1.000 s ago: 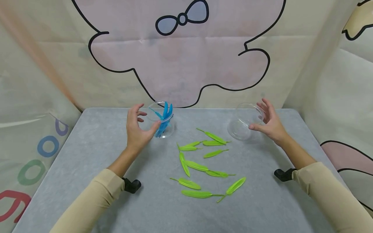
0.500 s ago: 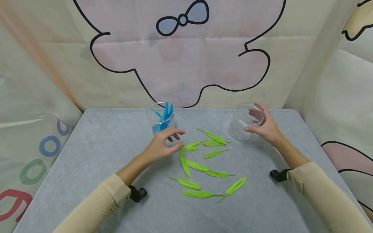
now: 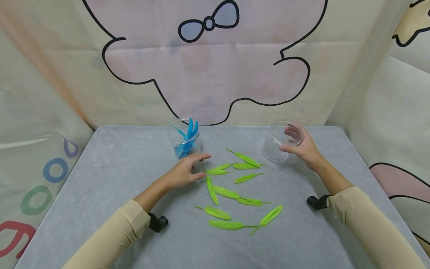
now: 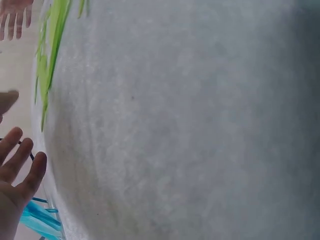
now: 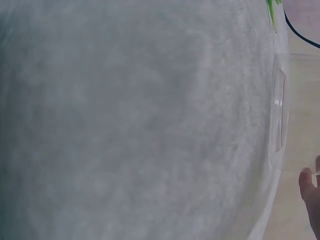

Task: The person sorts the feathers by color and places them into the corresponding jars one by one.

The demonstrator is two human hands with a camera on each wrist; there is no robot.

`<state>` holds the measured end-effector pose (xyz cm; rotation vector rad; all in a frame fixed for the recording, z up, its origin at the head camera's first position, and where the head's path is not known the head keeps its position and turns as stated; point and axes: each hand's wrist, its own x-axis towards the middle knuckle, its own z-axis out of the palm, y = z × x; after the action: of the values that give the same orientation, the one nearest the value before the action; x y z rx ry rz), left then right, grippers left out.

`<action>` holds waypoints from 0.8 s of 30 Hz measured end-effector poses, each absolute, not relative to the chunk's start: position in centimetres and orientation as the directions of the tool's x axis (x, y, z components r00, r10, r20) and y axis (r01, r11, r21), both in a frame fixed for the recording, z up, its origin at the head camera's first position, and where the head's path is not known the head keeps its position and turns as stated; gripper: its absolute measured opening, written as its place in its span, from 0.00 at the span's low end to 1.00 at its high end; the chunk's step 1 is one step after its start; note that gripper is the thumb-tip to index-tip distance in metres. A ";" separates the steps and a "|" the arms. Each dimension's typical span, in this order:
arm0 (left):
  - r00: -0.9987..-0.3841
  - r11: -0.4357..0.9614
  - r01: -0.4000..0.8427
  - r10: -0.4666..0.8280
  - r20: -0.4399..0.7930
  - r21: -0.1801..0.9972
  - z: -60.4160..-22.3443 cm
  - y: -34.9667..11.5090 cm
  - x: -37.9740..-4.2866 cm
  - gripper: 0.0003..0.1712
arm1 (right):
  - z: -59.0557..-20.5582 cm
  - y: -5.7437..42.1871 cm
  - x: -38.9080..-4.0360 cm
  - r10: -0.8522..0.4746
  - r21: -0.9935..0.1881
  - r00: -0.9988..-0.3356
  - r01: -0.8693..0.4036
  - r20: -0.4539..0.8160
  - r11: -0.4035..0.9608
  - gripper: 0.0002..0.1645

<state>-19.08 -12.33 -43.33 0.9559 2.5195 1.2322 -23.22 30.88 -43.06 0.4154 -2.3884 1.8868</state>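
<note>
My left hand [image 3: 183, 172] hovers over the table at the left end of the green feathers [image 3: 218, 172], fingers spread and holding nothing. In the left wrist view its loosely extended fingers [image 4: 31, 175] show beside blue feathers [image 4: 40, 220]. Behind that hand stands a clear plastic cup [image 3: 173, 140] holding several blue feathers [image 3: 189, 138]. On the right, my right hand [image 3: 304, 147] holds a second clear plastic cup [image 3: 275, 149] near its rim, thumb in front and fingers behind, seen through the plastic. No feathers show inside this cup.
Several more green feathers [image 3: 228, 225] lie scattered over the middle of the grey-covered table [image 3: 289, 243]. A printed cloth backdrop [image 3: 215, 67] rises at the table's far edge, with light curtains on both sides.
My left hand has left the cup of blue feathers and moved right and nearer, beside the green feathers. My right hand has closed in on the clear cup, which stays in place.
</note>
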 end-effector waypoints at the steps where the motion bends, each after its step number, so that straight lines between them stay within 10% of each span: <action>1: -0.782 0.459 0.465 0.613 0.109 0.757 -43.4 -12.3 -19.1 0.34 | -43.0 30.9 -23.2 -0.173 -0.951 -0.962 -0.245 0.213 0.189 0.51; 24: -0.825 0.580 0.470 0.556 0.098 0.665 -44.7 -11.5 -19.9 0.28 | -43.6 30.9 -23.3 -0.239 -0.989 -0.961 -0.127 0.142 -0.077 0.48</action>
<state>-19.90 -11.54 -44.70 0.8755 2.6834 1.0744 -23.26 30.88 -43.60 0.4347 -2.1858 2.3239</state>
